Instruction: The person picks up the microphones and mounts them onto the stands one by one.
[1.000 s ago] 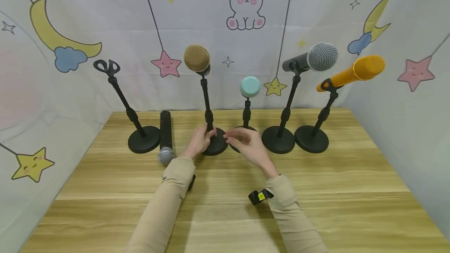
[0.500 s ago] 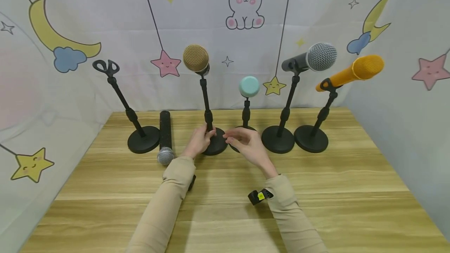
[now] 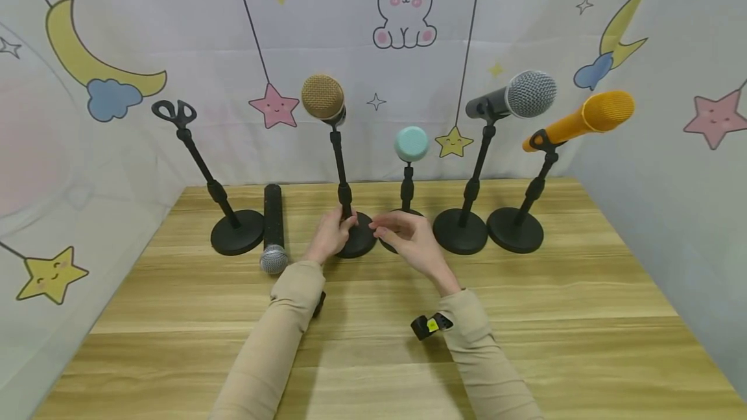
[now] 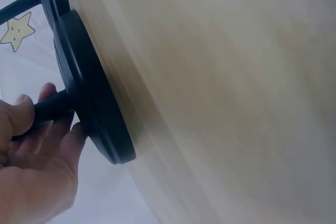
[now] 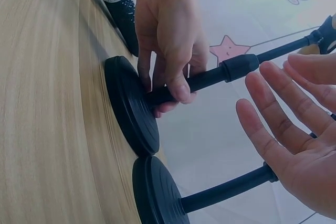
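Note:
My left hand (image 3: 331, 233) grips the lower pole of a black microphone stand (image 4: 89, 85), just above its round base. A microphone with a gold mesh head (image 3: 323, 96) sits on top of that stand. My right hand (image 3: 411, 242) hovers beside it, fingers relaxed and slightly bent, holding nothing. In the head view it overlaps the base of a shorter stand (image 3: 407, 190) that carries a mint-green round head (image 3: 412, 143). The right wrist view shows the two bases side by side, rims meeting, and the right fingers (image 5: 273, 129) spread apart from the poles.
Left of the hands, a black microphone (image 3: 273, 229) with a silver mesh head lies on the wooden table (image 3: 373, 355). Beside it stands a stand with a bare clip (image 3: 175, 112). To the right are stands with a silver-headed microphone (image 3: 513, 97) and an orange microphone (image 3: 583, 120).

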`<state>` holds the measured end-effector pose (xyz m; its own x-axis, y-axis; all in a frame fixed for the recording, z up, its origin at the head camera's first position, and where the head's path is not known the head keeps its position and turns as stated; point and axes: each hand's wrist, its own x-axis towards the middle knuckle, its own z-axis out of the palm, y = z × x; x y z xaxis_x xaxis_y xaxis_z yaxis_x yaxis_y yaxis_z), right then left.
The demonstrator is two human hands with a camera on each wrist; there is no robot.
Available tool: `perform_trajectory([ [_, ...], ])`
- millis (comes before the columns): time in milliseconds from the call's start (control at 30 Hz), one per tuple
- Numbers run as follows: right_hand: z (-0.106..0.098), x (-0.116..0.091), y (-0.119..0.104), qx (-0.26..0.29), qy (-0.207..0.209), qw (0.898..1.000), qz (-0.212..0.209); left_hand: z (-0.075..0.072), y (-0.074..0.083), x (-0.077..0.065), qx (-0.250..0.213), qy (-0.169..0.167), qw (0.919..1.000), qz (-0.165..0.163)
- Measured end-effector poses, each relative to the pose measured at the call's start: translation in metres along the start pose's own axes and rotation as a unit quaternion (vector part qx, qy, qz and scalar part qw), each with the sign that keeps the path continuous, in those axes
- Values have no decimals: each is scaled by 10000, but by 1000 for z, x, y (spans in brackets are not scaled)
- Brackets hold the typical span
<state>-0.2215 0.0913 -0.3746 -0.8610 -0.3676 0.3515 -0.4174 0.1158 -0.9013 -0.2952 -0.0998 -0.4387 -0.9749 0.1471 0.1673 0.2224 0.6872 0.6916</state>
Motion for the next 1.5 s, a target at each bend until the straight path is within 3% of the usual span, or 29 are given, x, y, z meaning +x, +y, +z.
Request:
perform_trajectory([
  [233,2,1,0,-22,-19,10000,-54,0,2,-3,-365,-5,9993,-102],
  [433,5,1,-1,-19,-41,10000,-3,-4,1,-13,-1081,-531,9925,-218],
  [600,11,2,-3,-112,-62,9998,-130,-21,0,-30,-1614,-970,9820,-170],
  [733,17,6,-3,-236,-83,9995,-191,-40,1,-46,-2161,-1026,9702,-395],
  [867,29,15,4,-633,-284,9975,-120,-61,6,-61,-2506,-611,9654,-369],
  [1000,51,30,27,-1279,-683,9887,-383,-72,-2,-68,-2587,533,9645,-47],
  [1100,72,42,38,-2040,-1052,9700,-800,-82,-15,-71,-2769,1661,9464,55],
  [1267,107,58,36,-3723,-1783,9011,-1327,-105,-41,-76,-2947,3214,8995,-265],
  [1367,125,66,33,-4339,-2171,8608,-1533,-117,-60,-81,-3087,3704,8742,-569],
  [1500,142,74,33,-5094,-2333,8103,-1716,-127,-79,-89,-3060,3942,8597,-1092],
])
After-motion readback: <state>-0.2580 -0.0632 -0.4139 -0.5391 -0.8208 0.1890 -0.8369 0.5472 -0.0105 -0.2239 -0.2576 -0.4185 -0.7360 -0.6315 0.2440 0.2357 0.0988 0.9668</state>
